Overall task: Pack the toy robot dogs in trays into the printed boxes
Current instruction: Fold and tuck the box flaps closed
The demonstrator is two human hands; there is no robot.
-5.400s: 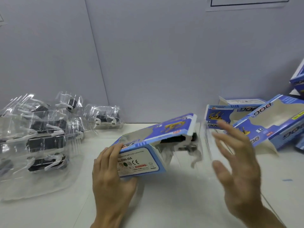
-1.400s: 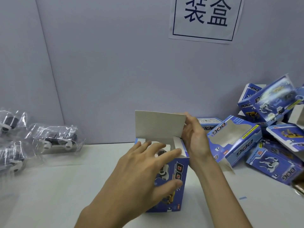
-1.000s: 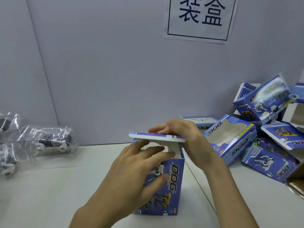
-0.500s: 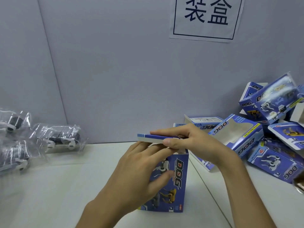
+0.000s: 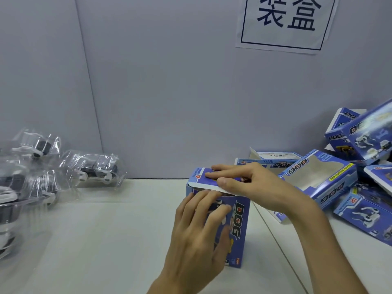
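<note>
The printed box stood upright on the tabletop, its long axis vertical and the DOG lettering running down its front. Its top flap lay almost level over the mouth. The white tuck edge at the front was not yet inside, and a dark gap showed beneath it. The right hand, reaching from the box's right side, was the nearer to that flap. Its fingers lay straight along the top with the thumb against the front edge, pinching the flap. The left hand lay just below on the box's front face, flat and close together, gripping nothing, seemingly only bracing. The tuck would likely need to go down and back, into the slot just above the left fingertips. Left of the box, well apart, lay the bagged toy dogs. To its right was a heap of more boxes.
</note>
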